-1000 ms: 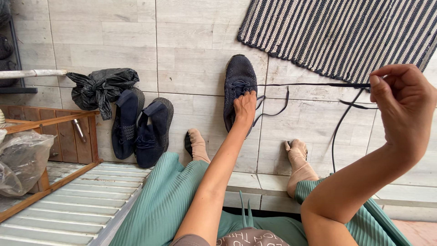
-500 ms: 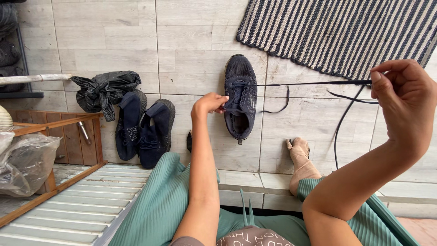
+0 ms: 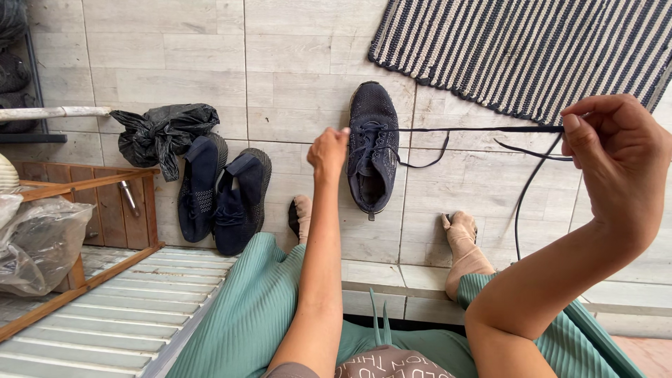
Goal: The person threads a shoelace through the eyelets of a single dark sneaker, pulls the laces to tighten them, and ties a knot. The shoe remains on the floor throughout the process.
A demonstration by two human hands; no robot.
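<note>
Pinching a thin dark lace (image 3: 483, 129), your right hand (image 3: 619, 164) holds it between thumb and fingertips, raised well to the right so the lace runs taut and level toward the dark sneaker (image 3: 373, 145). That tension keeps the lace straight where it enters the eyelets. Your left hand (image 3: 329, 149) is curled closed at the sneaker's left edge, fingertips at the lacing; whether it grips a lace there you cannot tell. The sneaker lies on the pale tiled floor (image 3: 175, 56), toe pointing away, between your socked feet. A second dark pair (image 3: 220, 189) rests further left, near a black plastic bag (image 3: 162, 129). A striped rug (image 3: 518, 49) lies beyond.
</note>
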